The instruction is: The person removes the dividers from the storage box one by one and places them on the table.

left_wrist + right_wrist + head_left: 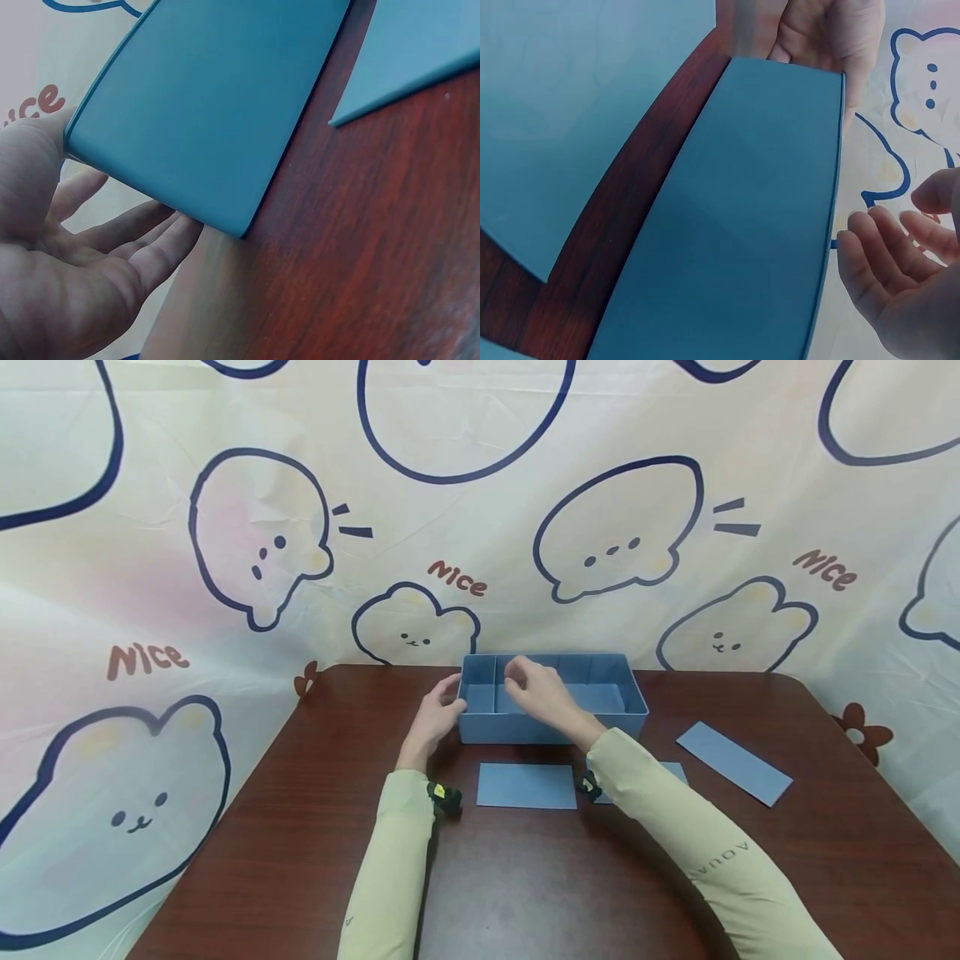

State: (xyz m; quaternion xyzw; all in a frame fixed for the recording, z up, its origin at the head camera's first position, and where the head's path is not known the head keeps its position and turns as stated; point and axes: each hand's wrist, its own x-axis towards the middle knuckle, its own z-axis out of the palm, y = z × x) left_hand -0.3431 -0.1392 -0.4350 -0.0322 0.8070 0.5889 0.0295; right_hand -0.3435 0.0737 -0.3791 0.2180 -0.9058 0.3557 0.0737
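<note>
A blue open-topped box (480, 728) stands toward the back of the table, with an upright divider (495, 685) inside near its left end. My left hand (433, 714) grips the left end of the box, thumb at the rim and fingers against the outer side (202, 112). Above the box, just right of the divider, hovers my right hand (543, 693). Its fingers are loosely bent with the thumb apart, and nothing shows between them in the right wrist view (907, 277).
In front of the box lies a flat blue panel (527, 786). A second panel (675, 770) is partly hidden under the right sleeve (675, 818). A longer panel (735, 764) lies slanted at the right on the brown table (300, 860). A printed cloth (510, 527) hangs behind.
</note>
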